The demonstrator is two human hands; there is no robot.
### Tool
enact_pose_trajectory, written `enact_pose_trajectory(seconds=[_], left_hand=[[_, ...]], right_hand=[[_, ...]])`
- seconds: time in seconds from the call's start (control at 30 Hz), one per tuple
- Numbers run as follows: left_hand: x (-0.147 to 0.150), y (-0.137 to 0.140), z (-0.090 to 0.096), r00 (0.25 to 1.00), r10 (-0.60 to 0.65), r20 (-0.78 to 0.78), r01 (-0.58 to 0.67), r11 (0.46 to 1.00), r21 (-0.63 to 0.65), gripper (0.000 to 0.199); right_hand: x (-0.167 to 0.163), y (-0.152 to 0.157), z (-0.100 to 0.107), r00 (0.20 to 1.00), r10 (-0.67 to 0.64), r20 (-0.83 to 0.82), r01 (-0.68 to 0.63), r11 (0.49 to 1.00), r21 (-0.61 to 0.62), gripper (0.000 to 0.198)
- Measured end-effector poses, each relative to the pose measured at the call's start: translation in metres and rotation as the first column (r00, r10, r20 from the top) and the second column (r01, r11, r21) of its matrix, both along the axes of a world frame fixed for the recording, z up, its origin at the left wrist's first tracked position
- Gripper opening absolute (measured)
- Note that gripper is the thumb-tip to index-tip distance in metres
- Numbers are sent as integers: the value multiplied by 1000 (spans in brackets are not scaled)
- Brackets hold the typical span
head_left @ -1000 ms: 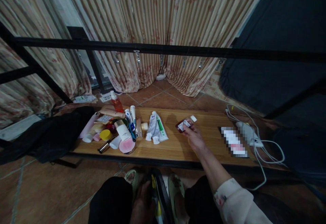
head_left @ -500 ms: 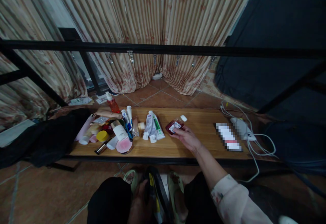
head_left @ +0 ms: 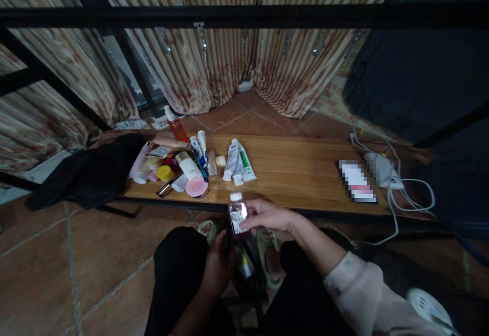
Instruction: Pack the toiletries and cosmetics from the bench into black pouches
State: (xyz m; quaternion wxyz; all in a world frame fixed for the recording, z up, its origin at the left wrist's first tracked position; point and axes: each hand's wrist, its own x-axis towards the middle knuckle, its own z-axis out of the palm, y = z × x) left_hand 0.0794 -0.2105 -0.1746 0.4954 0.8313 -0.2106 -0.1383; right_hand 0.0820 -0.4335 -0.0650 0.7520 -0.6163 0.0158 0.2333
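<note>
Right hand (head_left: 267, 217) pinches one small bottle (head_left: 237, 211), thumb across the label, other fingers mostly behind. Bottle sits at the fingertips, white cap up, held near the bench's (head_left: 298, 173) front edge. Base hard to make out against the dark below. Left hand (head_left: 218, 267) is lower, left of the grip; fingers in shadow, can't tell whether spread or closed. Beyond the grip: overlapping tubes (head_left: 244, 165), at least two. Farther left: one pump bottle (head_left: 177, 128), one yellow lid (head_left: 164, 173), one pink compact (head_left: 196, 187); rest of pile overlaps, uncountable. Right of grip: one phone (head_left: 357, 180), screen pixelated.
</note>
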Motion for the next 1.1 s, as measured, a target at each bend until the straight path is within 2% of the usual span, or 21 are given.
enact_pose_trajectory(seconds=[0.07, 0.13, 0.23, 0.3, 0.5, 0.8, 0.93, 1.1], left_hand=[[0, 0, 2, 999, 14, -37, -16, 999, -44, 48], [0, 1, 4, 996, 22, -86, -28, 997, -70, 49], [0, 3, 9, 991, 37, -128, -45, 997, -64, 47], [0, 3, 12, 991, 42, -128, -50, 997, -53, 47], [0, 3, 18, 995, 1, -104, -6, 999, -53, 46], [-1, 2, 19, 995, -11, -99, 4, 998, -69, 44], [0, 2, 20, 998, -32, -49, 29, 998, -56, 46], [3, 5, 17, 999, 22, -42, -24, 999, -34, 50]], right_hand=[[-4, 13, -10, 994, 90, -66, -96, 991, -91, 29], [-8, 21, -19, 980, 141, -141, -175, 947, -268, 23], [-13, 28, -29, 964, 140, -227, -244, 802, -546, 17], [-15, 35, -33, 958, 121, -261, -264, 728, -632, 15], [-16, 60, -43, 935, 68, -347, -319, 583, -747, 15], [-15, 71, -58, 950, 70, -303, -300, 468, -831, 23], [-13, 73, -53, 967, 73, -245, -253, 425, -869, 21], [-4, 59, -33, 991, 9, -131, -127, 323, -938, 27]])
